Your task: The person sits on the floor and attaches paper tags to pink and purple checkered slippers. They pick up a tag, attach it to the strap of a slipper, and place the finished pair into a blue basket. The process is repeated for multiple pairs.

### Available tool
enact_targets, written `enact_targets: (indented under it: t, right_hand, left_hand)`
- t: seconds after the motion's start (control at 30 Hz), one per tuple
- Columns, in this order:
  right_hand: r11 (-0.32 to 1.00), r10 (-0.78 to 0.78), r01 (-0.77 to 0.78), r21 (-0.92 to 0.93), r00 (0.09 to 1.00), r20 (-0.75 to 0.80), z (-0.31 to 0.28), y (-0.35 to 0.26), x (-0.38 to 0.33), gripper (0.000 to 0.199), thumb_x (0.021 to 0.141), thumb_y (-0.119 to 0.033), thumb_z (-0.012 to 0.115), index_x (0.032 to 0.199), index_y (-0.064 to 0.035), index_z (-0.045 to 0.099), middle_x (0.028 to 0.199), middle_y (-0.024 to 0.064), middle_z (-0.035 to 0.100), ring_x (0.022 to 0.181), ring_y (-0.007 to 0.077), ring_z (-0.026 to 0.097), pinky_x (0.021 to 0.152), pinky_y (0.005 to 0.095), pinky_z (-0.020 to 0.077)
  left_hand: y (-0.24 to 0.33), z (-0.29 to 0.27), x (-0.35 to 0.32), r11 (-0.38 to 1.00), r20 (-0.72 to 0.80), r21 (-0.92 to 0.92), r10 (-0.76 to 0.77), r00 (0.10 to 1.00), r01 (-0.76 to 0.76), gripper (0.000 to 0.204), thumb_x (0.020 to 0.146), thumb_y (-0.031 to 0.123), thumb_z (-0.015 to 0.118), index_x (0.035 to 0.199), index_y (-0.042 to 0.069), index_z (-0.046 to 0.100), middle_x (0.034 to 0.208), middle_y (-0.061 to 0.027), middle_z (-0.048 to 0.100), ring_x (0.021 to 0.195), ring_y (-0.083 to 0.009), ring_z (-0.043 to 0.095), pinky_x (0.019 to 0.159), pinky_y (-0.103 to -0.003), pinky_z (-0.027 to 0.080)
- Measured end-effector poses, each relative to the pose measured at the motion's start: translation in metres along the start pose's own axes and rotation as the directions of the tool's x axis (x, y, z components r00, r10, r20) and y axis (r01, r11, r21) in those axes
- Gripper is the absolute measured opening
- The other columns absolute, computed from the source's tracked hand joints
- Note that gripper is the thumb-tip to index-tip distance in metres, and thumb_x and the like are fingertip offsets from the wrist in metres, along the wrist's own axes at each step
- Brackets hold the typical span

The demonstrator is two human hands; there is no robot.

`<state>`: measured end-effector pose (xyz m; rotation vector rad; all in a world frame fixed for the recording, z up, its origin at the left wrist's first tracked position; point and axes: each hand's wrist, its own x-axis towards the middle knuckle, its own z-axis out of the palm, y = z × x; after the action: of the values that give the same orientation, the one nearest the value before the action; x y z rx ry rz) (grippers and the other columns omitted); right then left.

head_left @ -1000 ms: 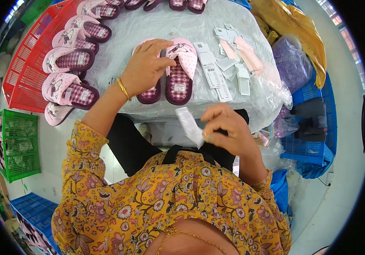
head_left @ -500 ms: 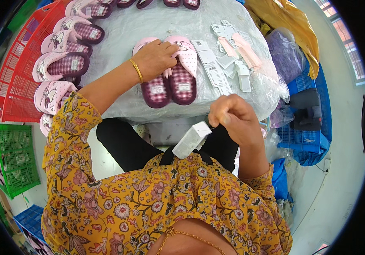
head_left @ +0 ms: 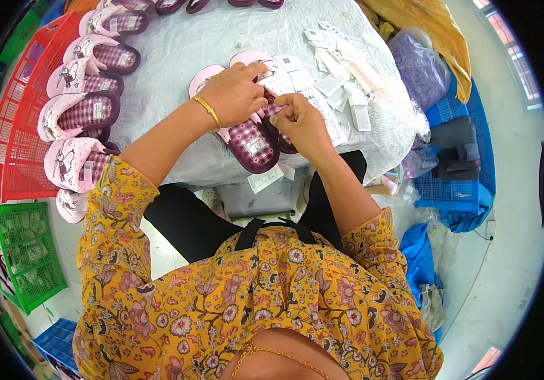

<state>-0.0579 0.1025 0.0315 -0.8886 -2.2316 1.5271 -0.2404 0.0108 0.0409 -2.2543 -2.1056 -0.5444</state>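
Note:
A pair of pink-topped slippers with maroon checked insoles lies at the table's near side. My left hand (head_left: 233, 94) reaches across the left slipper (head_left: 253, 144) and grips the pink upper of the right slipper (head_left: 277, 71), its fingers curled over the edge. My right hand (head_left: 302, 123) is closed in a pinch at the opening of the right slipper, close to my left fingertips. What it pinches is too small to make out. Below the slipper toward my lap, white card tags (head_left: 264, 180) show at the table edge. Part of the right insole is hidden by my right hand.
Loose white and pale pink tags (head_left: 341, 69) lie right of the slippers on the plastic-covered table (head_left: 177, 69). More pink slippers (head_left: 88, 114) line the left edge beside a red crate (head_left: 15, 139). A green crate (head_left: 28, 247) stands lower left; a blue basket (head_left: 452, 193) holds dark items at right.
My right hand has moved from above my lap, where a white tag bundle hung from it, up and left to the right slipper. The slippers have turned and shifted slightly.

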Motion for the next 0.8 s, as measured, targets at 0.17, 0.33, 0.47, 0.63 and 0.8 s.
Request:
enact_targets:
  t: [0.17, 0.33, 0.47, 0.63, 0.8]
  right_hand:
    - [0.998, -0.028, 0.028, -0.064, 1.0, 0.008, 0.002, 0.006, 0.004, 0.03, 0.081, -0.006, 0.072, 0.107, 0.0004, 0.058, 0.074, 0.006, 0.064, 0.066, 0.0138, 0.058, 0.063, 0.0285, 0.0464]
    - [0.989, -0.039, 0.038, -0.141, 0.999, -0.005, 0.002, 0.007, 0.008, 0.03, 0.077, -0.007, 0.074, 0.102, -0.0011, 0.06, 0.072, 0.0085, 0.067, 0.067, 0.0209, 0.065, 0.065, 0.032, 0.0492]
    - [0.988, -0.036, 0.033, -0.151, 0.999, -0.013, 0.003, 0.006, 0.009, 0.029, 0.077, -0.009, 0.075, 0.1, -0.0016, 0.06, 0.072, 0.0086, 0.068, 0.068, 0.0218, 0.066, 0.065, 0.0325, 0.0498]
    - [0.983, -0.043, 0.036, -0.182, 0.999, -0.034, 0.006, 0.003, 0.011, 0.028, 0.077, -0.011, 0.075, 0.1, -0.0026, 0.06, 0.073, 0.0088, 0.068, 0.069, 0.0233, 0.066, 0.065, 0.0336, 0.0498]
    - [0.969, -0.048, 0.023, -0.244, 0.994, -0.098, 0.011, 0.002, 0.014, 0.027, 0.079, -0.017, 0.076, 0.099, -0.0045, 0.061, 0.077, 0.0095, 0.07, 0.072, 0.0249, 0.067, 0.066, 0.0353, 0.0496]
  left_hand:
    - [-0.002, 0.008, 0.004, 0.991, 0.013, -0.059, -0.123, 0.992, 0.124, 0.019, 0.081, 0.017, 0.059, 0.084, 0.009, 0.076, 0.13, -0.006, 0.056, 0.109, -0.026, 0.056, 0.087, -0.037, 0.052]
    - [-0.004, 0.013, 0.003, 0.99, -0.015, -0.081, -0.113, 0.993, 0.112, 0.017, 0.079, 0.015, 0.06, 0.085, 0.013, 0.077, 0.128, -0.0055, 0.057, 0.11, -0.0252, 0.056, 0.087, -0.037, 0.052]
    - [-0.002, 0.01, 0.003, 0.99, -0.019, -0.098, -0.105, 0.994, 0.103, 0.016, 0.077, 0.015, 0.063, 0.085, 0.016, 0.077, 0.127, -0.005, 0.057, 0.11, -0.0252, 0.055, 0.088, -0.037, 0.052]
    - [0.003, 0.008, 0.003, 0.993, -0.005, -0.065, -0.1, 0.995, 0.1, 0.013, 0.073, 0.014, 0.068, 0.084, 0.016, 0.076, 0.126, -0.0046, 0.057, 0.11, -0.0254, 0.055, 0.087, -0.036, 0.052]
    - [0.005, 0.007, 0.008, 0.994, 0.047, -0.016, -0.106, 0.993, 0.107, 0.017, 0.074, 0.011, 0.065, 0.088, 0.015, 0.075, 0.125, -0.006, 0.056, 0.111, -0.0268, 0.054, 0.088, -0.037, 0.05]
